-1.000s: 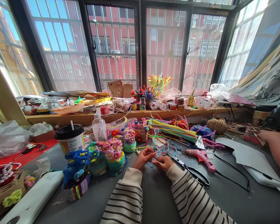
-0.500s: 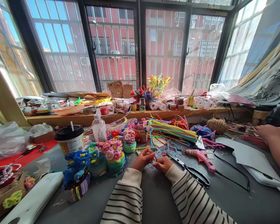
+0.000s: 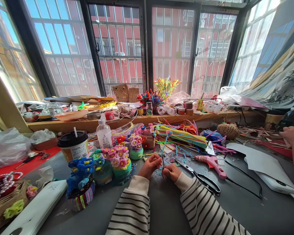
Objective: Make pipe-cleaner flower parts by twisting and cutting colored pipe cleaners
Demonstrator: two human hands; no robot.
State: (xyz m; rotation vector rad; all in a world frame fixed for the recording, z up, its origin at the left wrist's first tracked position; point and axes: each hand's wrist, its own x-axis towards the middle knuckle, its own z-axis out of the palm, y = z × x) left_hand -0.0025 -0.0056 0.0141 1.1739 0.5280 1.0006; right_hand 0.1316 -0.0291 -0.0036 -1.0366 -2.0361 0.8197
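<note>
A pipe-cleaner flower (image 3: 166, 143) with a light blue stem and a small pink-and-blue head stands up between my hands, leaning slightly right. My right hand (image 3: 171, 172) is closed around the lower end of its stem, where a thin dark strand shows. Close beside the stem, my left hand (image 3: 150, 165) has its thumb and fingertips pinched together; what lies between them is too small to make out. Scissors (image 3: 198, 176) rest just right of my right hand. Small blue clippings (image 3: 159, 173) are scattered beneath the hands.
Finished flower pots, pink (image 3: 121, 164) and blue (image 3: 80, 182), stand left, with a lidded cup (image 3: 73, 145) and a bottle (image 3: 104, 133) behind. A pipe-cleaner bundle (image 3: 183, 134) lies ahead. A pink glue gun (image 3: 212, 164) trails its cord at right, near another person's hand (image 3: 292, 135).
The flower's head has swung right and its stem leans more to the right. My left fingertips have drawn slightly away from my right hand. The other person's hand has shifted right.
</note>
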